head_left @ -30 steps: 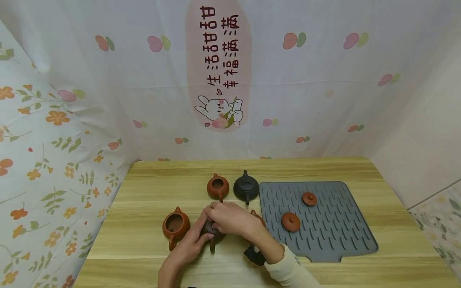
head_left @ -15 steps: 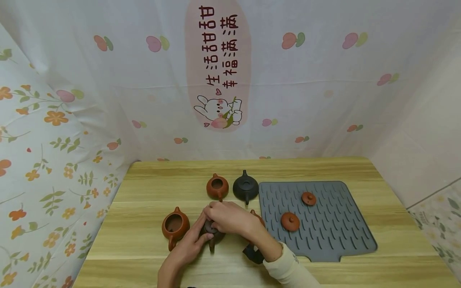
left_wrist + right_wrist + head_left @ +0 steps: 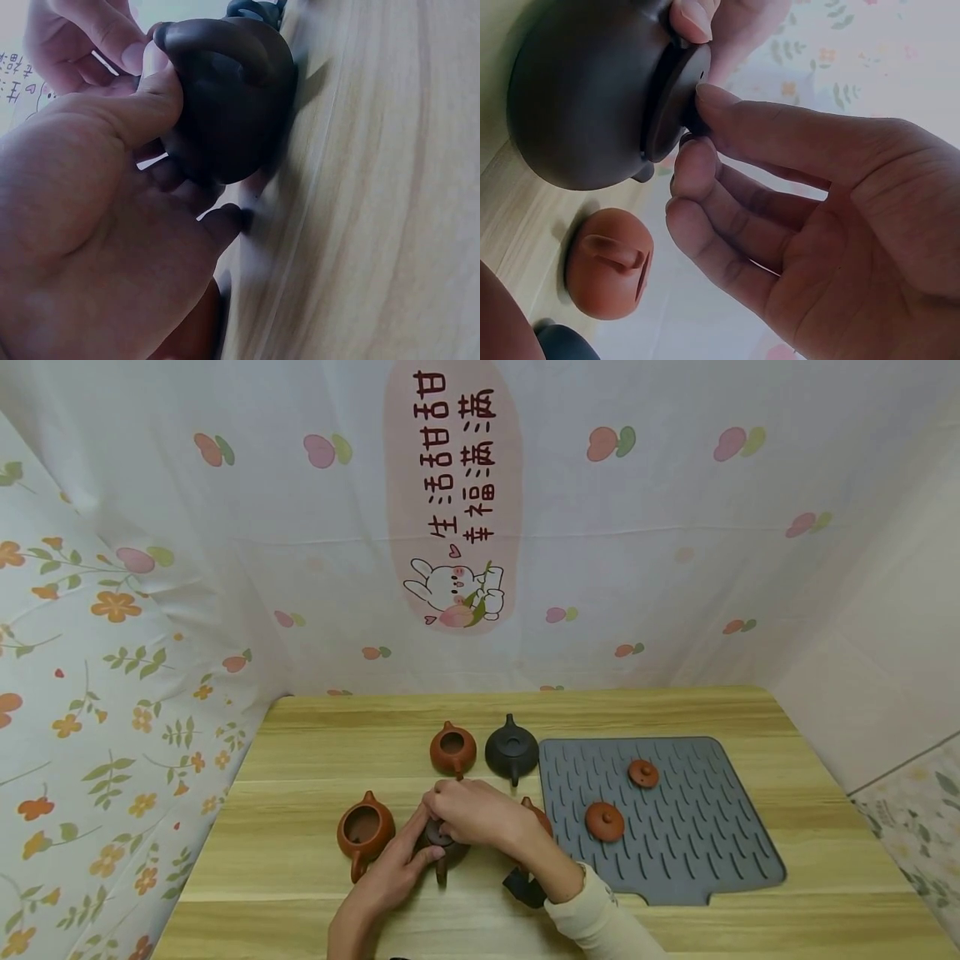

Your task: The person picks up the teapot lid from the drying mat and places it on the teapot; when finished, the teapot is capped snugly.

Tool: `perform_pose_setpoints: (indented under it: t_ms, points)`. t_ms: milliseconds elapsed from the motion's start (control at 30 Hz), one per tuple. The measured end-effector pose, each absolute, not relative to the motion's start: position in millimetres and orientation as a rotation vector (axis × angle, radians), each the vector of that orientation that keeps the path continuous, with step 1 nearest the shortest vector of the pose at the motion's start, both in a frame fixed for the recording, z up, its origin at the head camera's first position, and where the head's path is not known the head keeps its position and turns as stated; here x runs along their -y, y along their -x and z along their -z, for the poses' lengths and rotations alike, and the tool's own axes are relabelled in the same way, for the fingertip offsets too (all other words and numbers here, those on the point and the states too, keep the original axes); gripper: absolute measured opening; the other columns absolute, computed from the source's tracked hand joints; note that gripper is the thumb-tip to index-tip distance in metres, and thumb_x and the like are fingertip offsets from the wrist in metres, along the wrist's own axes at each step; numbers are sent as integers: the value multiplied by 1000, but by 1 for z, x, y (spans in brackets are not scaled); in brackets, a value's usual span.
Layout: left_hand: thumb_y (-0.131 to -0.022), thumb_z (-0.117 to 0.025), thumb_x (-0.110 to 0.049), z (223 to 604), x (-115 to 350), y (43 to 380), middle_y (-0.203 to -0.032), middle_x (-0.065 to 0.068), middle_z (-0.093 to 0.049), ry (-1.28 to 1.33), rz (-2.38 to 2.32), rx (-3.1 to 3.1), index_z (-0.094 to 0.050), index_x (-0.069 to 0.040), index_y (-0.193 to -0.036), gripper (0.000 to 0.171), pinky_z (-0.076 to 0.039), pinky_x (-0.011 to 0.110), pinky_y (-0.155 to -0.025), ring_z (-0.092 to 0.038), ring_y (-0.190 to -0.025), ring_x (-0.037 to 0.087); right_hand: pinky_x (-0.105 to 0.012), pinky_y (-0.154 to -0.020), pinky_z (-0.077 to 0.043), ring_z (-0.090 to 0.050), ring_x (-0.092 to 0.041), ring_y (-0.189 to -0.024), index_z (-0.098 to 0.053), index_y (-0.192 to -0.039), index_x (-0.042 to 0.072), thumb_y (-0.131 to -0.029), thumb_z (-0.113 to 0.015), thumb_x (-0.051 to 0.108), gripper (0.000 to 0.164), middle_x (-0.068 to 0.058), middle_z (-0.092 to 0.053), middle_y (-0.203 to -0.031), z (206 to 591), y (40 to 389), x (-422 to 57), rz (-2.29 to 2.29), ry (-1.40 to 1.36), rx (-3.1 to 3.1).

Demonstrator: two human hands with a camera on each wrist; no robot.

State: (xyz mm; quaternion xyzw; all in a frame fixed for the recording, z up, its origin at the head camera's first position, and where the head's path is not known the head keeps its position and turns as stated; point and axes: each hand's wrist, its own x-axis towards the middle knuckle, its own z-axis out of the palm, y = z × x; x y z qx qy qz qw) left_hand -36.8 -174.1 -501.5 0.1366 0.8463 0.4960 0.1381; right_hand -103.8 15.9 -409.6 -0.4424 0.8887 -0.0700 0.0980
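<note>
A dark brown teapot (image 3: 232, 120) stands on the wooden table between both hands. My left hand (image 3: 392, 870) holds its body from the left side, the thumb up by the rim near the handle. With thumb and fingertips, my right hand (image 3: 474, 814) pinches the knob of the dark lid (image 3: 676, 105). In the right wrist view the lid sits at the teapot's mouth, slightly tilted, with a narrow dark gap along its edge. The knob is mostly covered by the fingers.
Lidless orange-brown teapots stand at left (image 3: 375, 817) and behind (image 3: 467, 752). A black teapot (image 3: 513, 750) is at the back. Another reddish teapot (image 3: 538, 817) is partly hidden by the right wrist. Two reddish lids (image 3: 604, 822) lie on a grey ridged mat (image 3: 690, 852) at right.
</note>
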Motion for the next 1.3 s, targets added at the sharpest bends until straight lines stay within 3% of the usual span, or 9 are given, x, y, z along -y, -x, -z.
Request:
perform_pose_setpoints:
  t_ms: [267, 733, 800, 900, 967, 1033, 1133, 1200, 1300]
  points:
    - [-112, -63, -23, 501, 173, 36, -178, 26, -26, -374, -1437, -2456, -19, 2, -174, 80, -30, 58, -131, -28, -164, 47, -24, -68, -53, -68, -11, -84, -75, -110, 14, -100, -83, 14, 12, -3, -72, -106, 412, 103, -14, 150, 1317, -2651]
    - [-113, -61, -21, 501, 172, 35, -181, 25, -17, -349, -1452, -2430, -12, 3, -174, 82, -25, 59, -133, -20, -166, 46, -30, -81, -63, -76, -18, -97, -77, -128, 10, -102, -80, 13, 26, -7, -76, -122, 418, 101, -11, 119, 1351, -2692]
    - [-113, -62, -22, 507, 173, 36, -181, 22, -19, -358, -1475, -2447, -15, -1, -175, 81, -27, 46, -135, -21, -166, 42, -30, -83, -63, -77, -18, -101, -75, -134, 10, -103, -80, 14, 32, -8, -76, -127, 417, 100, -12, 112, 1344, -2692]
    - [-112, -63, -23, 514, 174, 36, -181, 23, -20, -406, -1527, -2466, -18, -3, -176, 81, -28, 49, -134, -22, -166, 45, -30, -81, -63, -77, -19, -100, -74, -138, 10, -103, -80, 16, 37, -9, -76, -128, 417, 99, -13, 103, 1353, -2692]
    - [-112, -63, -26, 521, 176, 36, -180, 23, -24, -470, -1541, -2516, -21, -7, -176, 79, -32, 33, -132, -26, -165, 42, -28, -79, -62, -76, -17, -97, -74, -137, 10, -103, -80, 18, 36, -8, -76, -124, 418, 100, -14, 101, 1381, -2695]
    - [-114, -60, -28, 524, 178, 37, -180, 26, -20, -559, -1542, -2521, -17, -8, -177, 78, -31, 37, -133, -24, -166, 42, -26, -76, -60, -75, -16, -92, -75, -133, 11, -105, -79, 21, 30, -6, -75, -117, 419, 101, -18, 118, 1429, -2706]
    - [-116, -54, -32, 530, 181, 39, -181, 27, -17, -677, -1539, -2532, -15, -10, -178, 76, -19, 10, -125, -19, -168, 32, -25, -74, -59, -72, -14, -86, -77, -123, 12, -108, -74, 25, 20, -3, -73, -105, 418, 103, -29, 184, 1523, -2755]
    - [-116, -55, -32, 530, 181, 40, -181, 28, -13, -704, -1568, -2490, -14, -7, -177, 78, -12, 5, -122, -13, -170, 35, -28, -81, -60, -72, -15, -90, -79, -119, 11, -109, -73, 24, 18, -3, -73, -106, 417, 105, -42, 263, 1584, -2802]
    - [-115, -58, -33, 527, 180, 41, -180, 31, -13, -684, -1587, -2479, -17, 0, -175, 81, -7, 0, -116, -13, -168, 43, -39, -102, -60, -73, -24, -114, -79, -125, 8, -109, -72, 23, 23, -8, -76, -125, 413, 109, -66, 344, 1603, -2870]
